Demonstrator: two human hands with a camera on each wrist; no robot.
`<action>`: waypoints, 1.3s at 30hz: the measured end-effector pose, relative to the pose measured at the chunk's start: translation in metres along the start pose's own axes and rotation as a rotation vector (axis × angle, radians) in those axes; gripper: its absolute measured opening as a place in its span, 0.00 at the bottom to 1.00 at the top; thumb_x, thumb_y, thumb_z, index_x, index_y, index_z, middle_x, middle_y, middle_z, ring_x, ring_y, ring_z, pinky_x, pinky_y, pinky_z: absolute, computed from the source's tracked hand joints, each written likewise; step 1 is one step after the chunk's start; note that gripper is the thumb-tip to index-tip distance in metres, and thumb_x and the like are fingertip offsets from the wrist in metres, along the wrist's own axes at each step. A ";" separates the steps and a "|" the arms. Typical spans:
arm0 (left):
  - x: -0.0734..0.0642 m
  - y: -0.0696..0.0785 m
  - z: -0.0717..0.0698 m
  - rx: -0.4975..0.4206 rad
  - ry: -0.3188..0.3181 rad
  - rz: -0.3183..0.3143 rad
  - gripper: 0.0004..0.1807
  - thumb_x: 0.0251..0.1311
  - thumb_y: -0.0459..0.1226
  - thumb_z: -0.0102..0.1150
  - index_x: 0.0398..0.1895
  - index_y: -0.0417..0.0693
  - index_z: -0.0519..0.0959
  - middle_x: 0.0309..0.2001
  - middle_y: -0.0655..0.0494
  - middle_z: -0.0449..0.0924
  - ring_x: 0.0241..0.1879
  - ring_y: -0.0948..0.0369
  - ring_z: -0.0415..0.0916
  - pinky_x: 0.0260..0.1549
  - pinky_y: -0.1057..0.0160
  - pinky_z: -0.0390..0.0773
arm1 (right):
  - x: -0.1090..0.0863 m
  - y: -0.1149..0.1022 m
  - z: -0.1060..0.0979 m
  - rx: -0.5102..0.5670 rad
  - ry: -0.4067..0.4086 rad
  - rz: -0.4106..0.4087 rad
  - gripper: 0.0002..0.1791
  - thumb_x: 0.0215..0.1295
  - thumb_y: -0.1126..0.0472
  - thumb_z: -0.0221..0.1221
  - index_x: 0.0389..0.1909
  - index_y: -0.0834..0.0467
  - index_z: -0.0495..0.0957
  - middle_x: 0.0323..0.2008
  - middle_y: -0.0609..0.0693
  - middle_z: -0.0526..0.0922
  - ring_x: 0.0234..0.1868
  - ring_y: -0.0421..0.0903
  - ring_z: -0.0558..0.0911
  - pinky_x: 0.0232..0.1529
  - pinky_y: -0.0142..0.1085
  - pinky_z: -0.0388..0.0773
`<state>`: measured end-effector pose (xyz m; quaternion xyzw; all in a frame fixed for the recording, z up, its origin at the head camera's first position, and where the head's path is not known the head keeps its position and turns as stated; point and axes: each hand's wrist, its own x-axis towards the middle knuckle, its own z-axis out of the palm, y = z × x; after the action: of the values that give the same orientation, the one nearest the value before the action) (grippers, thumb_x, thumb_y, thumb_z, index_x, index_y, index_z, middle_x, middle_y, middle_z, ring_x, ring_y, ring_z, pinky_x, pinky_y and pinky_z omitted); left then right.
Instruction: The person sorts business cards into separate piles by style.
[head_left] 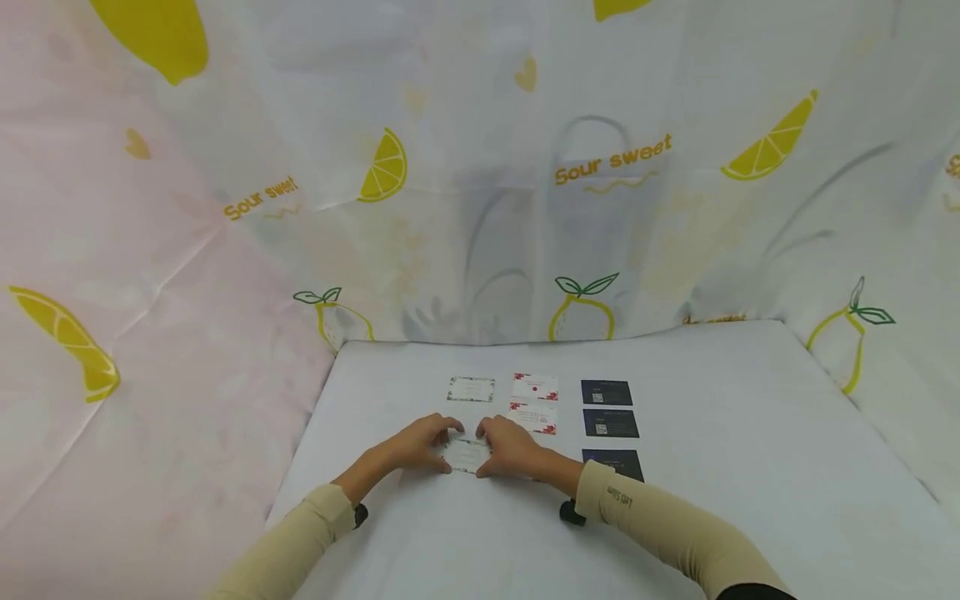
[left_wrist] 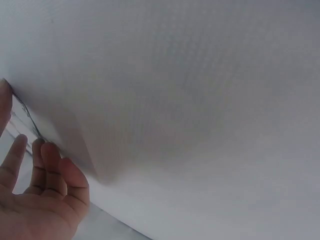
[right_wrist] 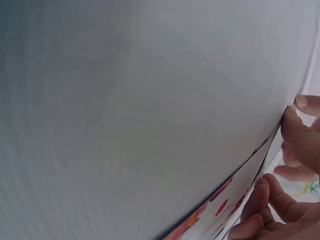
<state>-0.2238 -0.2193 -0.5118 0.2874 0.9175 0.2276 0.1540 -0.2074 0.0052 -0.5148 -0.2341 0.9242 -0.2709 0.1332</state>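
In the head view a white card with a leafy border (head_left: 467,456) lies flat or nearly so on the white table, between both hands. My left hand (head_left: 422,443) holds its left edge, thumb at the near corner and fingers at the far one. On the opposite edge my right hand (head_left: 513,448) grips in the same way. The left wrist view shows the card's thin edge (left_wrist: 31,120) beside the thumb and fingertips of the left hand (left_wrist: 42,200). A red-flowered card (right_wrist: 220,207) shows near the right hand (right_wrist: 280,210) in the right wrist view.
Beyond the hands lies a matching leafy card (head_left: 471,389). Right of it are two red-flowered cards, one far (head_left: 535,387) and one nearer (head_left: 533,418), partly behind the right hand. Three dark cards (head_left: 611,423) form a column further right. A lemon-print curtain (head_left: 487,208) backs the table (head_left: 750,467).
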 end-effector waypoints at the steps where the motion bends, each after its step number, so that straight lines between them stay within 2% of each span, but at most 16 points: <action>1: 0.000 0.002 0.000 0.004 0.001 -0.007 0.35 0.45 0.39 0.78 0.59 0.49 0.75 0.41 0.56 0.73 0.40 0.62 0.67 0.41 0.64 0.70 | 0.000 0.000 0.000 -0.013 0.002 -0.004 0.32 0.44 0.50 0.78 0.49 0.58 0.77 0.34 0.45 0.74 0.33 0.39 0.71 0.36 0.31 0.69; 6: 0.001 0.007 -0.001 0.014 0.030 0.006 0.33 0.45 0.38 0.78 0.58 0.48 0.76 0.46 0.52 0.73 0.45 0.59 0.69 0.47 0.59 0.72 | 0.001 0.001 0.001 -0.053 0.014 -0.023 0.30 0.43 0.50 0.79 0.45 0.58 0.80 0.35 0.46 0.74 0.32 0.39 0.69 0.35 0.31 0.69; 10: -0.004 0.005 0.002 -0.015 0.029 0.030 0.30 0.48 0.36 0.76 0.57 0.48 0.78 0.45 0.56 0.75 0.43 0.61 0.71 0.45 0.61 0.73 | -0.001 0.003 0.006 -0.047 0.016 -0.049 0.29 0.44 0.50 0.78 0.45 0.56 0.78 0.35 0.43 0.74 0.32 0.38 0.69 0.35 0.30 0.68; 14: -0.011 0.001 0.006 -0.067 0.039 0.063 0.24 0.54 0.34 0.71 0.56 0.48 0.79 0.41 0.60 0.77 0.39 0.65 0.71 0.40 0.66 0.73 | -0.007 0.003 0.008 0.050 -0.008 -0.067 0.22 0.54 0.56 0.73 0.46 0.55 0.74 0.33 0.43 0.77 0.31 0.38 0.70 0.33 0.30 0.67; 18: -0.015 -0.001 0.008 -0.087 0.093 0.119 0.21 0.57 0.32 0.67 0.55 0.48 0.80 0.40 0.61 0.78 0.38 0.67 0.71 0.40 0.67 0.74 | -0.009 0.003 0.003 0.155 0.012 -0.091 0.10 0.64 0.63 0.63 0.46 0.54 0.77 0.33 0.44 0.81 0.29 0.37 0.73 0.31 0.30 0.69; 23: -0.019 -0.002 0.007 -0.084 0.156 0.154 0.23 0.55 0.35 0.70 0.56 0.50 0.80 0.42 0.61 0.79 0.39 0.67 0.71 0.39 0.68 0.73 | -0.007 0.005 -0.001 0.262 0.071 -0.114 0.08 0.66 0.66 0.58 0.44 0.55 0.80 0.32 0.46 0.81 0.30 0.37 0.75 0.32 0.31 0.71; 29: -0.020 0.002 0.004 -0.075 0.198 0.185 0.32 0.47 0.42 0.77 0.59 0.49 0.78 0.47 0.57 0.76 0.43 0.62 0.71 0.38 0.68 0.72 | -0.007 0.008 -0.005 0.366 0.106 -0.035 0.09 0.64 0.66 0.60 0.44 0.55 0.82 0.30 0.46 0.81 0.31 0.39 0.75 0.31 0.32 0.72; 35: -0.017 0.006 0.000 -0.026 0.253 0.171 0.32 0.47 0.41 0.78 0.58 0.48 0.79 0.48 0.55 0.71 0.45 0.62 0.66 0.41 0.65 0.71 | -0.007 0.011 -0.009 0.482 0.094 0.030 0.10 0.65 0.64 0.60 0.46 0.55 0.81 0.28 0.47 0.79 0.29 0.40 0.73 0.29 0.32 0.69; 39: -0.015 0.007 -0.003 0.006 0.252 0.172 0.32 0.48 0.40 0.77 0.59 0.46 0.79 0.48 0.54 0.70 0.46 0.61 0.65 0.44 0.63 0.71 | -0.009 0.011 -0.013 0.546 0.084 0.055 0.11 0.65 0.64 0.62 0.48 0.57 0.82 0.31 0.48 0.80 0.31 0.41 0.74 0.31 0.32 0.70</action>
<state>-0.2094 -0.2241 -0.5037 0.3346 0.9022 0.2716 0.0167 -0.2089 0.0238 -0.5091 -0.1527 0.8277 -0.5157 0.1601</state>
